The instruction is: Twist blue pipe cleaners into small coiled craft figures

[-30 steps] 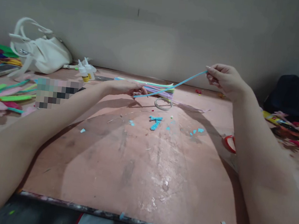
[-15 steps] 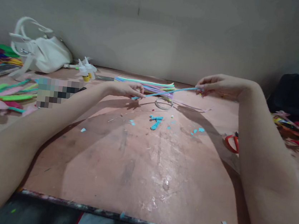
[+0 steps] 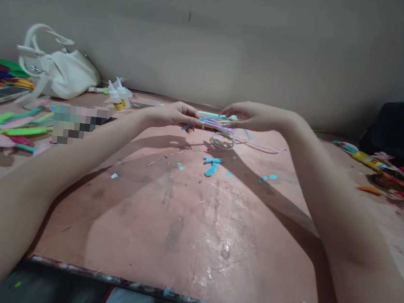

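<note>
My left hand (image 3: 177, 115) is closed, pinching a light-blue pipe cleaner (image 3: 211, 118) whose short end sticks out below the fingers. My right hand (image 3: 255, 117) is bent over the same pipe cleaner, its fingers closed on it close to my left hand. Behind and below the hands lies a bundle of pastel pipe cleaners (image 3: 223, 124), partly covered by them. A coil of thin wire (image 3: 222, 140) rests just in front of the bundle. Nearer to me lies a small twisted blue pipe-cleaner piece (image 3: 212, 166).
Two small glue bottles (image 3: 118, 95) and a white handbag (image 3: 67, 70) stand at the back left. Colourful fuzzy pieces (image 3: 7, 134) lie on the left, more craft pieces (image 3: 403, 177) on the right. Blue scraps (image 3: 272, 177) and a thin wire (image 3: 157, 161) are scattered on the table.
My right hand has moved left along the blue pipe cleaner, from far out to close beside my left hand. The red-handled tool near my right arm is now hidden.
</note>
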{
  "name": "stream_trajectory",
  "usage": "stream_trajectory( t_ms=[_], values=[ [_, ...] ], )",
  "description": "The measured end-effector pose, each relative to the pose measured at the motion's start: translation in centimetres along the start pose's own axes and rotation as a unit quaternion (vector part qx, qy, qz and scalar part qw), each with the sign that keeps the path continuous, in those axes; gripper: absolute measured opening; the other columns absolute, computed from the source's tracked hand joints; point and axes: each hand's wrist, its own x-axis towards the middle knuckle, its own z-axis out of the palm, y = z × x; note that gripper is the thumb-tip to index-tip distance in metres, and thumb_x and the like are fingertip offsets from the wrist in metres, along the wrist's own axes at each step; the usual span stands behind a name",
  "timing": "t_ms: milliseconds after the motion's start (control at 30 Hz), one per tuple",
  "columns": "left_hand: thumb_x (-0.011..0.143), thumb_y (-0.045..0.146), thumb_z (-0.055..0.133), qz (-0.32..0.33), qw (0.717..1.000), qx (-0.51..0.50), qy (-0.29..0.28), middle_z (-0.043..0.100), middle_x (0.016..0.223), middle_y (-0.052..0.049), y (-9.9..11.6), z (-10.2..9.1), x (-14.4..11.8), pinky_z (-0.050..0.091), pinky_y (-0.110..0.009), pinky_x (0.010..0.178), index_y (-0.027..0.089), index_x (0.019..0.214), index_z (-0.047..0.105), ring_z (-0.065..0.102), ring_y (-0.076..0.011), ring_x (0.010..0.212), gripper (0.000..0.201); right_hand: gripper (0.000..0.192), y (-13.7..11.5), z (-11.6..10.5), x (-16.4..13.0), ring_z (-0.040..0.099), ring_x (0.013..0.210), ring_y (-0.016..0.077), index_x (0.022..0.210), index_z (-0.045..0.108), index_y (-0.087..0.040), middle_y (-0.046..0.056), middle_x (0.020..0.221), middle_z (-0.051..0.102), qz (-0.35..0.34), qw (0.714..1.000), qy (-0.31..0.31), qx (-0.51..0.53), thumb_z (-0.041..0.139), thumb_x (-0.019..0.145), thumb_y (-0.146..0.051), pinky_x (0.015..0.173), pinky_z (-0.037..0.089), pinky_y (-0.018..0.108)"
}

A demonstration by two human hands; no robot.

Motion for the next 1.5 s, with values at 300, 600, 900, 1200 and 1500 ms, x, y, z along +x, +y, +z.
stream_trajectory(
  t_ms=[300,600,900,1200,1500],
  values=[
    [0.087,0.029,0.089,0.058,0.985,-0.157,0.045,0.067,0.081,0.001,1.1,1.2,-0.2,0.051,-0.025,0.068,0.018,0.100,0.076,0.063,-0.0100,0.068,0.022,0.028,-4.7,3.3,1.9,0.049,0.066,0.0098,0.081,0.062,-0.018,-0.002,0.071,0.058,-0.066,0.967,0.162,0.186,0.065,0.109,-0.023,0.064,0.036,0.022],
    [0.099,0.024,0.079,0.106,0.976,-0.184,0.048,0.077,0.112,0.001,1.8,1.6,0.0,0.066,-0.028,0.085,0.033,0.144,0.067,0.080,-0.0192,0.108,0.048,0.046,-8.0,4.6,2.9,0.038,0.051,0.0035,0.097,0.050,-0.024,-0.007,0.074,0.042,0.092,0.811,0.198,0.542,0.050,0.109,-0.068,0.047,0.026,0.013],
    [0.097,0.031,0.084,0.055,0.988,-0.127,0.072,0.081,0.120,-0.005,2.5,2.5,0.2,0.067,-0.029,0.086,0.032,0.156,0.062,0.080,-0.0155,0.091,0.063,0.023,-10.8,7.3,0.6,0.025,0.044,0.0061,0.100,0.041,-0.027,-0.010,0.063,0.042,0.214,0.663,0.163,0.698,0.042,0.118,-0.041,0.044,0.014,0.016],
    [0.098,0.018,0.078,0.033,0.998,-0.034,0.044,0.082,0.100,-0.006,3.1,3.0,0.1,0.064,-0.028,0.075,0.024,0.160,0.058,0.077,-0.0148,0.076,0.065,0.030,-9.3,6.0,-0.1,0.022,0.043,0.0060,0.088,0.049,-0.021,-0.006,0.061,0.042,0.239,0.712,0.094,0.654,0.036,0.114,-0.022,0.039,0.013,0.016],
    [0.102,0.026,0.064,0.001,0.990,0.139,-0.034,0.081,0.111,-0.011,1.6,4.2,0.4,0.054,-0.020,0.059,0.017,0.127,0.062,0.077,-0.0139,0.072,0.027,0.046,-6.9,9.9,-0.2,0.025,0.041,0.0067,0.074,0.049,-0.021,-0.006,0.055,0.040,0.212,0.791,0.076,0.569,0.048,0.115,-0.042,0.039,0.017,0.021]
  ],
)
